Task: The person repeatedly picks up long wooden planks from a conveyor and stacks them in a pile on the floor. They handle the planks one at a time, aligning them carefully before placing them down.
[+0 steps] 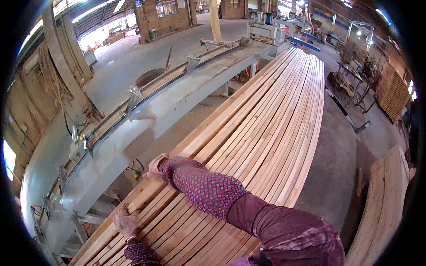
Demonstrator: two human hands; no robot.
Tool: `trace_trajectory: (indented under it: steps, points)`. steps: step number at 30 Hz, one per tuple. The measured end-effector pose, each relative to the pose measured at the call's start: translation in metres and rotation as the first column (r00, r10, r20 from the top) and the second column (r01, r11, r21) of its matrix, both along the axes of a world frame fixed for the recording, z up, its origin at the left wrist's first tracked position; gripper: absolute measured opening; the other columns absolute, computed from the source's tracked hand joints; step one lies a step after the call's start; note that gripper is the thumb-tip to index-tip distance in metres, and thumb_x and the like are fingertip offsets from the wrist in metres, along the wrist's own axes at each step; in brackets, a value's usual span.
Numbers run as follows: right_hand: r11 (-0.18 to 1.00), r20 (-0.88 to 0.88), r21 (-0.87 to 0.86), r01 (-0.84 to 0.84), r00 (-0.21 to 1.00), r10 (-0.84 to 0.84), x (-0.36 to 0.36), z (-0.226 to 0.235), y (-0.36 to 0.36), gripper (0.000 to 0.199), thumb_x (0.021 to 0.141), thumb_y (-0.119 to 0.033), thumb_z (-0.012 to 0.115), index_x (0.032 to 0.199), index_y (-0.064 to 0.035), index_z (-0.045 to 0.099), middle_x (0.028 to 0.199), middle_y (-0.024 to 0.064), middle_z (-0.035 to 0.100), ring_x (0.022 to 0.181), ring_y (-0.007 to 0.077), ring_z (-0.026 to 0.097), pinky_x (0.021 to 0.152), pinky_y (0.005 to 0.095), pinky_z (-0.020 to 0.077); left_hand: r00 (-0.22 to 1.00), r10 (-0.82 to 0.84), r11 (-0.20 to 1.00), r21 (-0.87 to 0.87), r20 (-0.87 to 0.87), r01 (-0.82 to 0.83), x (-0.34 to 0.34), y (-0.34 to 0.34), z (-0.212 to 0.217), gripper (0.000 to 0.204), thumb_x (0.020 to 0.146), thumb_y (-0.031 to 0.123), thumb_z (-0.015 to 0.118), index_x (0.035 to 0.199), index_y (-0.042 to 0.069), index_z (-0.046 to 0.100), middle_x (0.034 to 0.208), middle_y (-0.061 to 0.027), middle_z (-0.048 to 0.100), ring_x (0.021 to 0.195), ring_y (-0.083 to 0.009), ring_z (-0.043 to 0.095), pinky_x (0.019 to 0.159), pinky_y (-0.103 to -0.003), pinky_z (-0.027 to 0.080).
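Long, pale wooden boards (262,146) lie side by side in a wide stack running away from me. Both my hands, in light knit gloves, are at its left side. My right hand (156,166) reaches across the boards and is closed over the outermost wooden board (148,191), its fingers curling past the left edge. Nearer to me, my left hand (126,221) grips the same board, with its fingertips partly hidden. Patterned red and blue sleeve covers wrap my forearms.
Left of the stack runs a long grey metal machine bed (146,117) with clamps (133,95) along its rail. More wide planks (381,199) stand at the lower right. A metal bar (344,108) lies on the floor. A yellowish hose (214,22) hangs at the back.
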State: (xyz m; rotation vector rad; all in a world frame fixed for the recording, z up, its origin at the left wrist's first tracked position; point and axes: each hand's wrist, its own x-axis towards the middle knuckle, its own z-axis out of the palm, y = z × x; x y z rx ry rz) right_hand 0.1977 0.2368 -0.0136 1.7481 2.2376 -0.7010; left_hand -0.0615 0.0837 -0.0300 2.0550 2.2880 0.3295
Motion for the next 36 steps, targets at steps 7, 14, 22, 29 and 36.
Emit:
trace_trajectory:
  steps: [7,14,22,29,36]
  points:
    - [0.986,0.041,0.164,-0.032,0.999,0.025,-0.006,-0.003,-0.004,0.074,0.094,-0.073,0.042,0.122,-0.0111,0.072,0.12,0.0113,0.072,0.116,0.0287,0.066,0.093,0.0524,0.0483,1.0,-0.001,0.998,0.066,-0.024,0.003,0.0,-0.002,0.001,0.083,0.07,0.032,0.082,0.145,0.012,0.053,0.154,-0.0138,0.046,0.142,-0.0329,0.042,0.119,-0.046,0.031]
    - [0.969,0.035,0.231,-0.09,0.996,0.084,0.011,0.041,-0.052,0.07,0.094,-0.069,0.044,0.112,-0.0092,0.076,0.111,0.0132,0.073,0.109,0.0286,0.067,0.095,0.0457,0.0459,0.99,0.016,0.998,0.054,-0.142,-0.009,0.004,-0.002,0.006,0.091,0.068,0.033,0.084,0.149,0.013,0.047,0.155,-0.0128,0.044,0.145,-0.0321,0.037,0.124,-0.048,0.023]
    - [0.835,-0.013,0.545,-0.069,0.996,0.09,0.019,0.012,-0.076,0.064,0.093,-0.068,0.048,0.1,-0.012,0.076,0.108,0.0104,0.072,0.107,0.0271,0.065,0.094,0.0445,0.0438,0.999,-0.005,0.998,0.066,-0.038,0.008,0.004,-0.002,0.009,0.078,0.067,0.031,0.086,0.137,0.01,0.058,0.131,-0.0096,0.061,0.13,-0.0285,0.051,0.121,-0.05,0.025]
    - [0.891,-0.038,0.445,-0.09,0.992,0.119,0.024,0.021,-0.077,0.069,0.095,-0.069,0.045,0.114,-0.0099,0.075,0.115,0.0116,0.071,0.113,0.0271,0.063,0.1,0.0437,0.0403,1.0,-0.011,0.998,0.066,-0.02,0.013,0.006,-0.001,0.009,0.077,0.067,0.031,0.086,0.136,0.009,0.059,0.131,-0.01,0.062,0.128,-0.0282,0.053,0.121,-0.049,0.025]
    - [0.908,-0.031,0.414,-0.067,0.996,0.088,0.023,0.025,-0.076,0.067,0.096,-0.067,0.046,0.117,-0.0103,0.074,0.119,0.0123,0.071,0.114,0.0277,0.064,0.102,0.0438,0.04,1.0,-0.01,0.998,0.065,-0.02,0.011,0.004,0.002,0.005,0.077,0.067,0.031,0.086,0.136,0.01,0.06,0.134,-0.0094,0.061,0.129,-0.0283,0.053,0.12,-0.049,0.027]
